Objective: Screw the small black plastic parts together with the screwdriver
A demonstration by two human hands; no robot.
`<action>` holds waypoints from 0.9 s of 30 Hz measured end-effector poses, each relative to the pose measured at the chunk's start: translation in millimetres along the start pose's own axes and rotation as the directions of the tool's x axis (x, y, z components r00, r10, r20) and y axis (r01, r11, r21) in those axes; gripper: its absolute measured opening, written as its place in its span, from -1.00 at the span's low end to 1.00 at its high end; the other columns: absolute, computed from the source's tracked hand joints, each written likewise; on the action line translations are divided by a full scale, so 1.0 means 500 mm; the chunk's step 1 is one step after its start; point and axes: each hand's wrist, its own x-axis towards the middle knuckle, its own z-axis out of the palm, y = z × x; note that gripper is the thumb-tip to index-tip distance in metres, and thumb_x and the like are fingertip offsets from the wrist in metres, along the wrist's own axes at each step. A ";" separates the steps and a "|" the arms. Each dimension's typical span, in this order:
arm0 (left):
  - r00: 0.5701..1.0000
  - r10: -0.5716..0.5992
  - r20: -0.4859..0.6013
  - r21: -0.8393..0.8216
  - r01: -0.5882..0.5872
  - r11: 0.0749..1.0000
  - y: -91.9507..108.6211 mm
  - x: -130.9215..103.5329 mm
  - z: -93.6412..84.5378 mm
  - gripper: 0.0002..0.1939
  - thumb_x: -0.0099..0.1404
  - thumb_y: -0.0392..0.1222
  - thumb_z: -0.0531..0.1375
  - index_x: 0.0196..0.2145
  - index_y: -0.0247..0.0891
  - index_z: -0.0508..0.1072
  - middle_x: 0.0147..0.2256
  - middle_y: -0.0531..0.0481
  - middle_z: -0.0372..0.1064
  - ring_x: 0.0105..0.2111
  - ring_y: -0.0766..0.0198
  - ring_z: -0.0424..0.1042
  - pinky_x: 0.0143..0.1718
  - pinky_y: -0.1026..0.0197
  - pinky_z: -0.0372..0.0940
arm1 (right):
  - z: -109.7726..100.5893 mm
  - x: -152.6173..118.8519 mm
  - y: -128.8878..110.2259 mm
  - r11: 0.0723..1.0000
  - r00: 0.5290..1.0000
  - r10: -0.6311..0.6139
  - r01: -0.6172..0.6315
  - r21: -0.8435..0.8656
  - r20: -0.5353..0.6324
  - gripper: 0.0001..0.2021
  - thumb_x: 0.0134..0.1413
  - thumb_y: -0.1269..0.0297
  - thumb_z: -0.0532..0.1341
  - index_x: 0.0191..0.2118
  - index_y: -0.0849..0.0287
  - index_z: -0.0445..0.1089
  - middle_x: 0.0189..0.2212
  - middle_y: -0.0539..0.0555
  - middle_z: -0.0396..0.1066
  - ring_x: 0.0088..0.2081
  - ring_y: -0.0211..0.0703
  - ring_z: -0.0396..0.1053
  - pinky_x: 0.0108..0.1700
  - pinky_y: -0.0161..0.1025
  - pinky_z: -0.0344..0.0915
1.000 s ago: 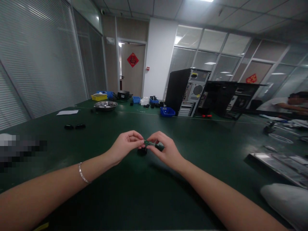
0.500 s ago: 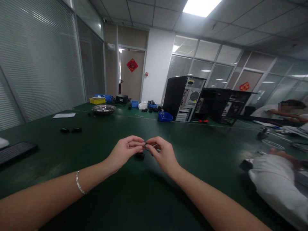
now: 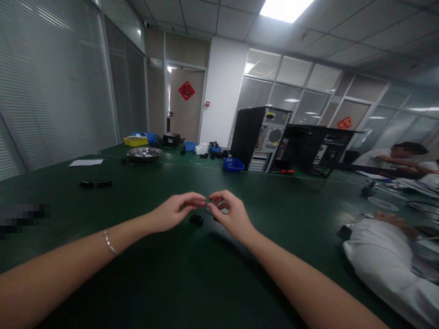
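Note:
My left hand reaches in over the green table, its fingers stretched out and the thumb apart below them. Its fingertips come close to those of my right hand; whether they touch I cannot tell. The thumb and fingertips of my right hand are drawn together in a pinch around something too small to name. A thin light sliver shows by these fingertips. Just below the hands, a small black part lies on the table.
Two small black pieces and a white sheet lie left. Beyond are a metal bowl, a blue bin and a black computer tower. At right, a co-worker's white sleeve rests near cables.
My left thumb has moved away from its fingertips, opening the left hand a little. My right hand stays pinched. The view has shifted slightly, and the black part below shows more fully.

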 end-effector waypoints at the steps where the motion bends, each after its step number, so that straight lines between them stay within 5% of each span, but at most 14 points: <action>1: 0.998 0.010 0.063 0.091 -0.016 0.996 -0.008 0.001 -0.010 -0.57 0.32 -0.40 0.03 0.12 -0.16 0.30 0.10 -0.05 0.31 0.10 0.19 0.29 0.18 0.07 0.16 | -0.002 0.001 0.005 1.000 1.000 -0.002 0.002 -0.006 0.001 -0.82 0.10 0.32 0.22 -0.15 0.17 0.39 -0.23 0.11 0.39 -0.28 -0.18 0.40 -0.32 -0.27 0.40; 5: 0.964 -0.023 0.267 0.348 -0.074 0.935 -0.031 0.000 -0.028 -0.44 0.29 -0.48 0.02 0.19 -0.06 0.23 0.20 0.04 0.16 0.20 0.21 0.13 0.27 0.09 -0.02 | -0.004 0.004 0.023 0.999 0.999 -0.027 0.026 -0.031 -0.024 -0.82 0.08 0.32 0.24 -0.17 0.18 0.38 -0.23 0.10 0.38 -0.27 -0.18 0.39 -0.29 -0.25 0.40; 9: 0.937 -0.063 0.343 0.422 -0.094 0.902 -0.026 -0.004 -0.028 -0.55 0.34 -0.36 0.07 0.13 -0.02 0.29 0.13 0.07 0.24 0.14 0.20 0.20 0.20 0.13 0.07 | -0.006 0.003 0.028 0.998 0.999 -0.031 0.032 -0.049 0.007 -0.82 0.08 0.32 0.24 -0.16 0.17 0.38 -0.22 0.09 0.37 -0.28 -0.20 0.38 -0.29 -0.26 0.40; 13: 0.936 -0.108 0.334 0.432 -0.050 0.900 -0.022 -0.009 -0.031 -0.63 0.34 -0.18 0.14 0.10 -0.06 0.34 0.01 -0.01 0.27 -0.06 0.20 0.33 -0.05 0.20 0.26 | -0.010 0.001 0.024 0.996 0.996 -0.038 0.044 -0.084 0.076 -0.82 0.09 0.30 0.24 -0.16 0.15 0.38 -0.24 0.07 0.37 -0.29 -0.21 0.37 -0.27 -0.26 0.39; 16: 0.942 -0.186 0.279 0.438 0.048 0.898 -0.022 -0.012 -0.032 -0.51 0.22 0.02 0.24 0.08 -0.10 0.33 -0.10 -0.02 0.26 -0.26 0.24 0.32 -0.28 0.25 0.28 | -0.010 -0.001 0.020 0.994 0.989 -0.047 0.060 -0.094 0.139 -0.83 0.08 0.31 0.25 -0.17 0.16 0.38 -0.28 0.05 0.36 -0.32 -0.23 0.37 -0.27 -0.26 0.38; 23: 0.932 -0.195 0.307 0.388 0.064 0.919 -0.005 -0.013 -0.035 -0.47 0.08 0.05 0.34 -0.01 -0.16 0.40 -0.06 -0.04 0.18 -0.26 0.26 0.25 -0.26 0.26 0.25 | 0.004 -0.007 -0.007 0.993 0.965 -0.042 0.069 -0.096 0.260 -0.83 0.07 0.37 0.25 -0.18 0.19 0.39 -0.29 0.04 0.35 -0.36 -0.26 0.33 -0.31 -0.29 0.32; 27: 0.952 -0.216 0.218 0.405 0.113 0.907 -0.008 -0.015 -0.023 -0.51 0.09 0.11 0.32 -0.10 -0.22 0.41 -0.17 -0.01 0.21 -0.34 0.29 0.22 -0.37 0.28 0.20 | 0.014 -0.010 -0.026 0.989 0.956 -0.029 0.070 -0.129 0.293 -0.84 0.07 0.37 0.25 -0.18 0.18 0.40 -0.31 0.04 0.34 -0.35 -0.25 0.31 -0.34 -0.31 0.28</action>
